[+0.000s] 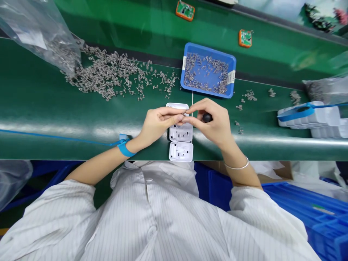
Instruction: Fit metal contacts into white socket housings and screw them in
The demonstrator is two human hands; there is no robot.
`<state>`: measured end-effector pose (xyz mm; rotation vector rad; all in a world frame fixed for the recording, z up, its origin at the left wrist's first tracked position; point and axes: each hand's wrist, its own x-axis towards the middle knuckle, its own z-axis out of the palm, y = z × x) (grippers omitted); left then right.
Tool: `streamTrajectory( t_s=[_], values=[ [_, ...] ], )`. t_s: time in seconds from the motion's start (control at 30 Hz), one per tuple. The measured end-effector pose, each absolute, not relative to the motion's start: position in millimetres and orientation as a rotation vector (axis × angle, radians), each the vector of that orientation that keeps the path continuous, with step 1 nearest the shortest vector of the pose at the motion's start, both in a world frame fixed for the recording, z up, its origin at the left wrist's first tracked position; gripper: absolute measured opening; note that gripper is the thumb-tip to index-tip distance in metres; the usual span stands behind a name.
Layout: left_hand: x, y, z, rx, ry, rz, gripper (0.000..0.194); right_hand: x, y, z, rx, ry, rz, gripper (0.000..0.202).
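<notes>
My left hand (pixel 159 123) is closed in a pinch, its fingertips meeting those of my right hand (pixel 217 121). Between the fingertips is a small metal part (pixel 184 113), mostly covered by the fingers; it looks like the loose springy metal pieces on the bench. My right hand also has a black round-ended handle (pixel 207 117) tucked in its palm; the rest of that item is hidden. Directly under the hands stand white plastic housings in a column: one (pixel 176 106) partly covered at the top, another (pixel 181 133) in the middle, and one (pixel 181 151) at the bench edge.
A blue tray (pixel 208 93) of metal pieces stands beyond my hands. A large heap of metal pieces (pixel 108 74) spills from a plastic bag (pixel 46 36) at left. Stacked white housings (pixel 312 116) stand right. Two orange-framed circuit boards (pixel 185 11) lie farther back. A blue cord (pixel 67 138) runs to my left wristband.
</notes>
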<state>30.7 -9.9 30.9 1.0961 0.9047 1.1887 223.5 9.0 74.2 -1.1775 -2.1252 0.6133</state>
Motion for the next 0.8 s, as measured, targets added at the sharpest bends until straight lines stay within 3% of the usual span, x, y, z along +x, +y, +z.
streamTrajectory(
  t_s=[0.17,0.37,0.8],
  values=[
    [30.6,-8.0,28.2,1.018,0.811,1.139,0.042,225.5,10.8,72.5,-1.189,-2.139,0.632,0.032],
    [31.2,-5.6,20.5,0.996,0.852,1.120,0.048,221.2,1.5,70.8,-1.256,-2.136,0.520,0.015],
    [31.8,-3.3,16.3,1.027,0.808,1.224,0.037,216.9,1.5,62.3,-1.185,-2.053,0.673,0.003]
  ],
)
